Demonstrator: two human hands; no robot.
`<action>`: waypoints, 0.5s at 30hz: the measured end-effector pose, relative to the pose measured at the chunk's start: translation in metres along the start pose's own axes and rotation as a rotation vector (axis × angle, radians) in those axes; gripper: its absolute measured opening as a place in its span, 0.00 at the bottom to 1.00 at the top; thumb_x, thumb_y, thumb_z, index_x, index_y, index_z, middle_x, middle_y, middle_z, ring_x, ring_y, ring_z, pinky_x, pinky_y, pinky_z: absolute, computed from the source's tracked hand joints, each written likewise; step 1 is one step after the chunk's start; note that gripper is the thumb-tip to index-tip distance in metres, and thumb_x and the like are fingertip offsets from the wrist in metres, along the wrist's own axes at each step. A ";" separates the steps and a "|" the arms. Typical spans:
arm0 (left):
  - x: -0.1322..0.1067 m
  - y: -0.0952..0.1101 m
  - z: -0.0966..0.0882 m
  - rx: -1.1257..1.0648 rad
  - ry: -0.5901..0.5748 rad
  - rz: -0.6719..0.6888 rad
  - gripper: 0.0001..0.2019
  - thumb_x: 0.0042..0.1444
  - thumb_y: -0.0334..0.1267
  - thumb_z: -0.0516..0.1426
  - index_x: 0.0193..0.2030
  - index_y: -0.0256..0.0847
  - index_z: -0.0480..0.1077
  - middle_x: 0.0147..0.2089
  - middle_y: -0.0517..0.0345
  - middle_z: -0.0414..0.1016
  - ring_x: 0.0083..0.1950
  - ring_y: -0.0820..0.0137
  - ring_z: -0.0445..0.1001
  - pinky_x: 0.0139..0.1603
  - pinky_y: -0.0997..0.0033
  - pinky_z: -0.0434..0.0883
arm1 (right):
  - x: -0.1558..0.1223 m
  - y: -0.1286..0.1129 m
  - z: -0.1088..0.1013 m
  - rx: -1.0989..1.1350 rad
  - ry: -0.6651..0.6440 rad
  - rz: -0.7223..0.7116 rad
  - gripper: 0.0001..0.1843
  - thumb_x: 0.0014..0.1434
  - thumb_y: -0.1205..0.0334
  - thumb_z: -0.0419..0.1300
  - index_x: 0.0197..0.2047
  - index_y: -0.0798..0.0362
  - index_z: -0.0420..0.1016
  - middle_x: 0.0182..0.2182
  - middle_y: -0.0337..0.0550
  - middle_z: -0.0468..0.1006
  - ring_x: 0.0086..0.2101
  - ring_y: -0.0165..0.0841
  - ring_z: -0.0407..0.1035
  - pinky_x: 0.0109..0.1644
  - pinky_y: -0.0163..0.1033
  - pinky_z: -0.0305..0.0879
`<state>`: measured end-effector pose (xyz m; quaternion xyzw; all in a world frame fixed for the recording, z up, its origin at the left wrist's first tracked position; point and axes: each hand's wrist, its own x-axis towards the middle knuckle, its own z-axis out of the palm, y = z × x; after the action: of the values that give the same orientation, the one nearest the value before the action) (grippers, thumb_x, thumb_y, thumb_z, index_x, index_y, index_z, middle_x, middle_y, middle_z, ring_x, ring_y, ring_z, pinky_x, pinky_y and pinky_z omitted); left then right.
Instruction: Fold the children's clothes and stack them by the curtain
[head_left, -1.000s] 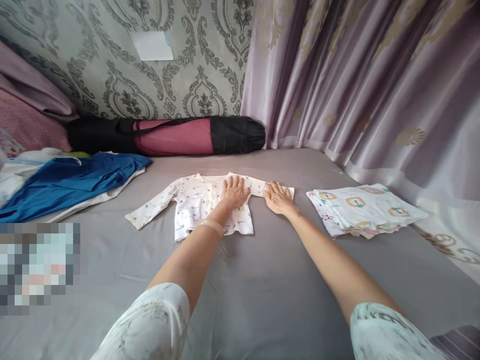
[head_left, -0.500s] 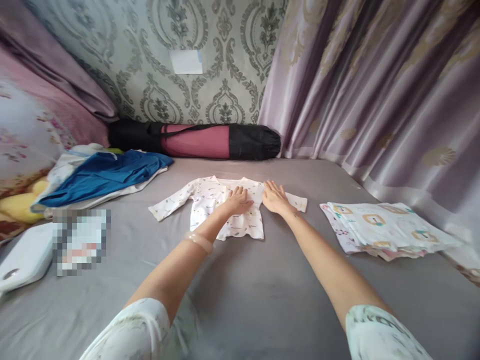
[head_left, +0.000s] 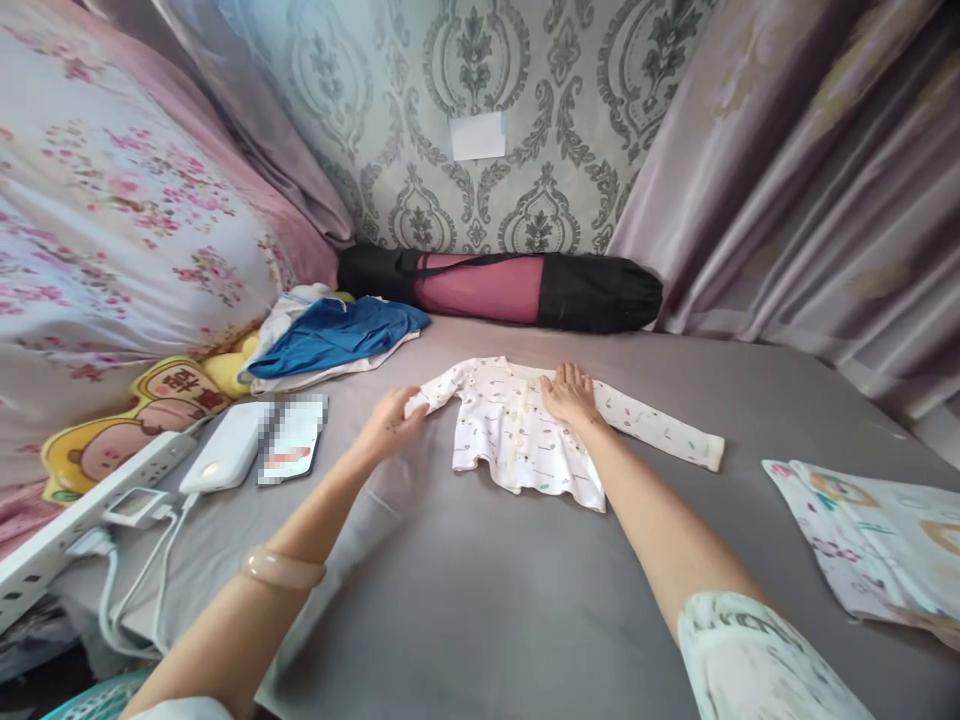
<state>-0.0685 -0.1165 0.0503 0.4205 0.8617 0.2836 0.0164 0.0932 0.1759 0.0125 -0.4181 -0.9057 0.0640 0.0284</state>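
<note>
A small white long-sleeved baby shirt (head_left: 495,425) with a sparse print is spread out on the grey sheet, its neckline toward the wall. My right hand (head_left: 571,398) lies flat on the upper right of the shirt, near the shoulder, fingers extended. My left hand (head_left: 391,420) rests over the end of the left sleeve, thumb apart from the fingers, hiding the cuff. The right sleeve stretches out to the side beyond my right hand. Neither hand lifts the fabric. A pale bangle circles my left forearm.
Folded printed cloths (head_left: 877,540) lie at the right. Behind the shirt is a black and pink rolled bag (head_left: 480,288). At the left are blue and white clothes (head_left: 337,335), a yellow plush (head_left: 120,430), a white power bank (head_left: 229,450), a blurred-out item (head_left: 292,440) and a power strip (head_left: 97,510).
My left hand has gone from the shirt's middle to its left sleeve end. My right hand stays near the right shoulder. The view has turned left, showing the power strip and cables.
</note>
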 end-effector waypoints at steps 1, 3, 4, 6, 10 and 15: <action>0.004 -0.010 -0.004 0.019 0.039 -0.083 0.21 0.59 0.46 0.50 0.53 0.36 0.69 0.51 0.44 0.75 0.51 0.59 0.74 0.52 0.60 0.71 | 0.000 0.001 0.000 -0.001 -0.009 -0.003 0.37 0.68 0.50 0.32 0.70 0.69 0.45 0.70 0.57 0.45 0.68 0.43 0.37 0.69 0.51 0.33; 0.012 -0.026 -0.010 0.059 0.075 -0.228 0.19 0.58 0.43 0.51 0.51 0.36 0.70 0.48 0.44 0.76 0.49 0.59 0.74 0.51 0.60 0.70 | 0.001 0.002 -0.003 -0.002 -0.033 -0.002 0.37 0.68 0.50 0.32 0.71 0.69 0.44 0.70 0.57 0.44 0.68 0.43 0.37 0.69 0.52 0.34; 0.016 -0.033 -0.012 0.073 0.074 -0.296 0.18 0.58 0.43 0.51 0.51 0.36 0.70 0.47 0.45 0.77 0.48 0.59 0.75 0.51 0.61 0.70 | 0.001 0.001 -0.004 0.000 -0.048 0.008 0.37 0.68 0.50 0.33 0.70 0.69 0.44 0.70 0.58 0.44 0.68 0.44 0.37 0.69 0.52 0.35; 0.021 -0.041 -0.016 0.084 0.043 -0.397 0.17 0.57 0.43 0.53 0.49 0.37 0.70 0.46 0.45 0.77 0.47 0.59 0.75 0.49 0.62 0.70 | 0.001 -0.004 -0.008 -0.003 -0.037 0.014 0.36 0.67 0.52 0.35 0.70 0.70 0.46 0.70 0.60 0.43 0.68 0.45 0.37 0.69 0.53 0.36; 0.028 -0.039 -0.019 0.027 -0.033 -0.460 0.16 0.55 0.46 0.56 0.44 0.36 0.70 0.47 0.45 0.77 0.45 0.61 0.76 0.41 0.69 0.69 | -0.003 -0.035 -0.013 0.013 0.119 -0.187 0.32 0.67 0.58 0.37 0.69 0.66 0.51 0.70 0.57 0.47 0.68 0.44 0.38 0.69 0.53 0.34; 0.037 -0.029 -0.015 -0.038 -0.099 -0.563 0.16 0.46 0.43 0.63 0.40 0.37 0.70 0.39 0.51 0.77 0.38 0.64 0.75 0.32 0.73 0.65 | -0.004 -0.091 -0.008 0.094 -0.009 -0.463 0.29 0.67 0.64 0.39 0.68 0.62 0.54 0.68 0.51 0.53 0.67 0.37 0.44 0.69 0.42 0.41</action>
<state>-0.1171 -0.1101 0.0558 0.1778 0.9372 0.2631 0.1442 0.0281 0.1151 0.0328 -0.1971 -0.9736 0.0996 0.0579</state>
